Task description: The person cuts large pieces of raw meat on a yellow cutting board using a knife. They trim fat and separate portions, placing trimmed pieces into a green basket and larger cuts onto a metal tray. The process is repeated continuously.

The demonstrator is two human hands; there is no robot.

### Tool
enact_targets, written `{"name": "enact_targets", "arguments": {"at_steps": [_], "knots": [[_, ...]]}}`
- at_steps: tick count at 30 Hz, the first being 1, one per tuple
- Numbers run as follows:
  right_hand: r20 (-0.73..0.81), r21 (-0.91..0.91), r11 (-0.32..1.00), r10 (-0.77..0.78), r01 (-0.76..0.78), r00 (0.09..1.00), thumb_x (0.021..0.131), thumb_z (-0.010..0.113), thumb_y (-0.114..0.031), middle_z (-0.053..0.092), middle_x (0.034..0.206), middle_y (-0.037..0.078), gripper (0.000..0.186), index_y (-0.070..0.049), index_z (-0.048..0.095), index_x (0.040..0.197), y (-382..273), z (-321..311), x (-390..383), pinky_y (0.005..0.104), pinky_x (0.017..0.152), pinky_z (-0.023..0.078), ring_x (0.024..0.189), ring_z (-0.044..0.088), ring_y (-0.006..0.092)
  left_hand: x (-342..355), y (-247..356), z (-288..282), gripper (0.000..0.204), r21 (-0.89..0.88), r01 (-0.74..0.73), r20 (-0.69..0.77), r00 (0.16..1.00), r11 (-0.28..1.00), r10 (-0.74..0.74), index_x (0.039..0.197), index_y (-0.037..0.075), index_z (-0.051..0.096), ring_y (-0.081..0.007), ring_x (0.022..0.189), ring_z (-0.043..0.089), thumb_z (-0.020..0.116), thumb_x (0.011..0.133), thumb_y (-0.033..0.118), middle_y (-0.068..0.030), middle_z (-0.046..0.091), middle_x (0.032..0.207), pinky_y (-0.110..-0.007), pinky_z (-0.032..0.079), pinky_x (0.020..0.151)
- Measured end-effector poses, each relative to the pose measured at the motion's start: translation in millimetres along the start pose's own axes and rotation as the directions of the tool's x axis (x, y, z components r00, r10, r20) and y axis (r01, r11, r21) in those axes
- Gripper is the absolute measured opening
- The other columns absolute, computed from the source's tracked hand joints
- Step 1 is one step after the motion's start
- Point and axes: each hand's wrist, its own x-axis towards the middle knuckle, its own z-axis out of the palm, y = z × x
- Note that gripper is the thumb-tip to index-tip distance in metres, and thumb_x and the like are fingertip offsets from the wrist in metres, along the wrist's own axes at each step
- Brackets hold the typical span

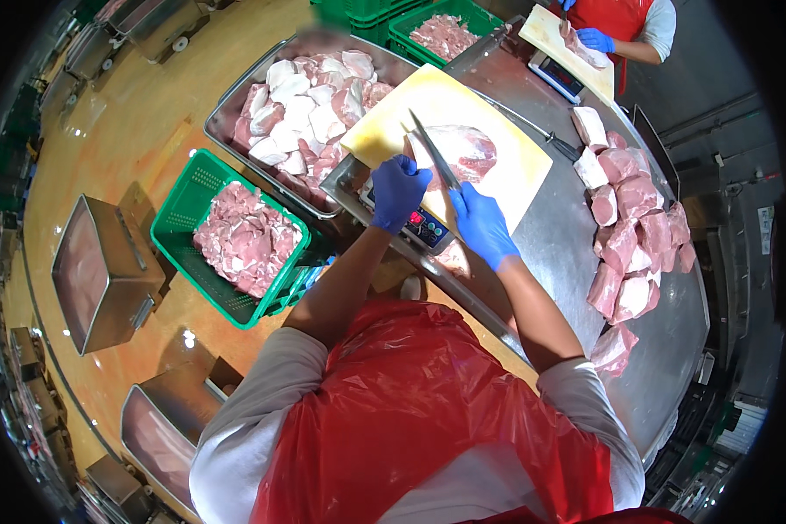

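A pale pink slab of raw meat (465,148) lies on a yellow cutting board (515,179) that rests on a steel table. My right hand (482,225), in a blue glove, is closed on the handle of a long knife (430,147) whose blade lies across the meat's left side. My left hand (397,188), also blue-gloved, rests at the near left edge of the meat, fingers curled on it. A small scale with a lit display (426,229) sits under the board's near edge, between my hands.
A steel tray of cut meat (310,105) stands left of the board, a green crate of meat pieces (240,237) below it. Several meat chunks (633,223) lie on the table's right. Another person in blue gloves (596,39) works at a far board. Steel bins (105,271) stand on the floor.
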Motion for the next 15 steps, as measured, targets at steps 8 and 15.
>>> {"name": "enact_targets", "arguments": {"at_steps": [8, 15], "knots": [[0.182, -0.277, 0.920, -0.232, 0.276, 0.956, 0.102, 0.047, -0.029, 0.069, 0.093, 0.025, 0.026, -0.007, 0.059, 0.108, -28.0, -8.9, 48.0, 0.0552, 0.074, 0.051, 0.086, 0.067, 0.0441, -17.2, -5.6, 0.3, 0.023, -0.062, -0.065, -0.122, 0.991, 0.996, 0.057, 0.063, 0.003, 0.059, -0.0141, 0.052, 0.053, 0.074, 0.074, 0.017, -0.0078, 0.057, 0.056, -0.032, 0.047, 0.057], [0.282, -0.497, 0.805, -0.204, 0.325, 0.937, 0.100, 0.050, -0.026, 0.070, 0.092, 0.023, 0.025, -0.009, 0.059, 0.114, 93.1, -60.0, -21.7, 0.0517, 0.070, 0.054, 0.082, 0.069, 0.0419, -38.7, -24.8, -4.6, 0.017, -0.106, -0.074, -0.093, 0.994, 0.992, 0.064, 0.073, 0.002, 0.061, -0.0152, 0.058, 0.057, 0.073, 0.077, 0.013, -0.0102, 0.061, 0.064, -0.033, 0.049, 0.061]]}}
